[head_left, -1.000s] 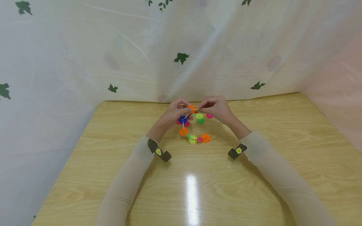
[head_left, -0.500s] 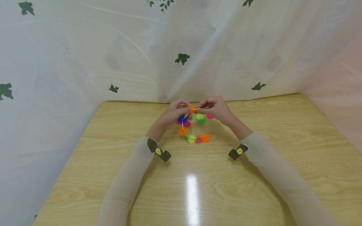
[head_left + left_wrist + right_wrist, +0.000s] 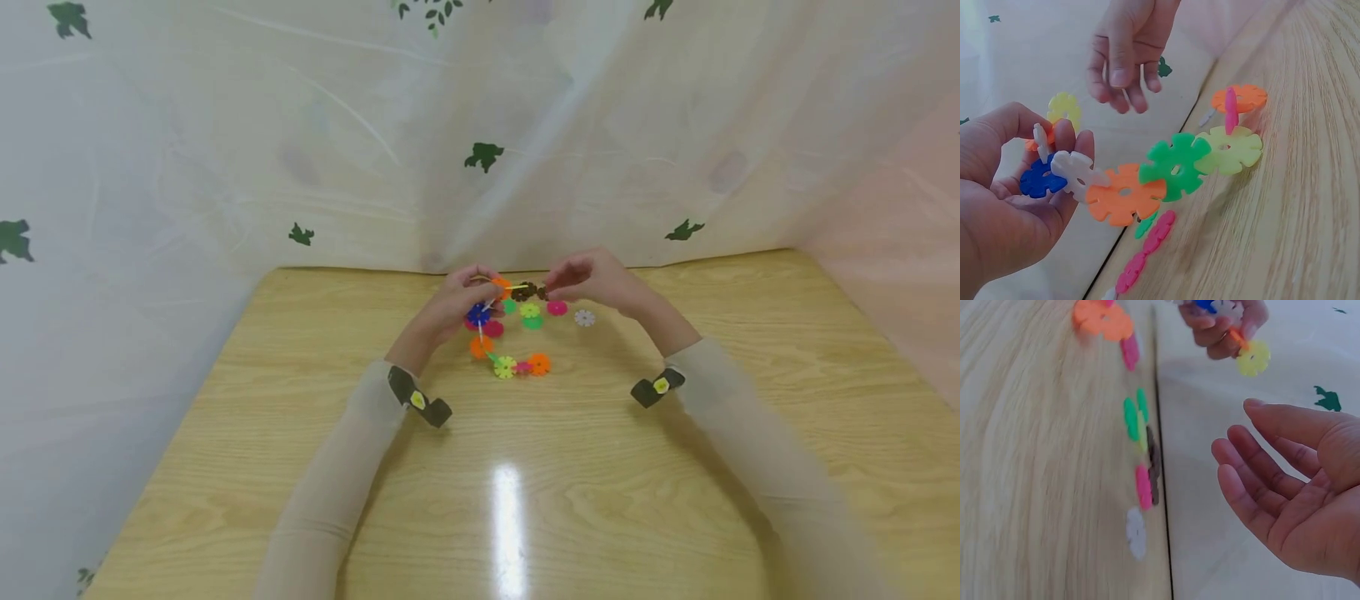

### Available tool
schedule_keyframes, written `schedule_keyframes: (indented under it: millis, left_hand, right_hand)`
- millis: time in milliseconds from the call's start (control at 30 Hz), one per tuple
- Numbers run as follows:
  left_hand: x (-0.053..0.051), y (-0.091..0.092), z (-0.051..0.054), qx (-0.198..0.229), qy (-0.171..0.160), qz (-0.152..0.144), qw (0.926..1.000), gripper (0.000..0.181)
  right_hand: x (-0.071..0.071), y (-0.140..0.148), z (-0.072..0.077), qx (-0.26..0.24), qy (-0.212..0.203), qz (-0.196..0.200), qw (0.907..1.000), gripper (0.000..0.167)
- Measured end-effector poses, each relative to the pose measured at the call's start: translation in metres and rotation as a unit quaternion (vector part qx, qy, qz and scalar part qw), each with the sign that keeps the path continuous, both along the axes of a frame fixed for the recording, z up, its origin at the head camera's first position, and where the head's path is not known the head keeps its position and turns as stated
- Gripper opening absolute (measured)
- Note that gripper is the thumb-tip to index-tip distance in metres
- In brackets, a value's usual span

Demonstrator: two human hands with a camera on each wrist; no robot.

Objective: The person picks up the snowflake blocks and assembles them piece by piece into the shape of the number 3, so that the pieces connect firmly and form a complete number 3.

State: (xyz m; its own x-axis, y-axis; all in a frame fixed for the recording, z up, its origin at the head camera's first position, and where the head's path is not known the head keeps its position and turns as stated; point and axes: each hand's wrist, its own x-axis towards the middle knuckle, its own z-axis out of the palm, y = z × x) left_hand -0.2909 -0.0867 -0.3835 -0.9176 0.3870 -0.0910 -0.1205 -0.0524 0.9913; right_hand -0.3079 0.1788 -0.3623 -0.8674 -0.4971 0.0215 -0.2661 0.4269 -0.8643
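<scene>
My left hand (image 3: 459, 302) pinches a chain of notched plastic flower discs near its upper end. By its fingers sit a blue disc (image 3: 1043, 178), a white disc (image 3: 1079, 175) and an orange one partly hidden. A yellow disc (image 3: 1253, 358) stands at the chain's tip, joined to that orange one. The rest of the chain runs down through an orange disc (image 3: 1125, 194), a green disc (image 3: 1175, 167) and a pale yellow disc (image 3: 1230, 150) to a pink disc and an end orange disc (image 3: 1239, 98). My right hand (image 3: 1291, 494) holds nothing, fingers loosely bent, apart from the chain.
Loose discs lie near the table's back edge: brown discs (image 3: 523, 292), a yellow-green disc (image 3: 529, 310), a green disc (image 3: 532, 322), a pink disc (image 3: 557, 307) and a white disc (image 3: 585, 317). Behind the wooden table (image 3: 420, 517) hangs a pale curtain (image 3: 375, 150) with leaf prints.
My right hand has let go of the yellow disc and drawn away to the right, uncovering brown discs and the white disc. The left hand and its chain have shifted slightly left.
</scene>
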Motion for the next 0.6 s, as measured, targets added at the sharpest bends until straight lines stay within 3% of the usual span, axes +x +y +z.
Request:
schedule_keyframes:
  millis: [267, 600]
  left_hand:
    - [-0.002, 0.000, -0.002, 0.011, -0.005, 0.012, 0.9999, 0.003]
    - [0.000, 0.004, -0.001, 0.008, -0.006, 0.021, 0.9997, 0.009]
  right_hand:
    - [-0.005, 0.022, -0.012, 0.089, -0.006, 0.038, 0.9953, 0.024]
    - [-0.010, 0.033, -0.025, 0.175, -0.013, 0.024, 0.9842, 0.027]
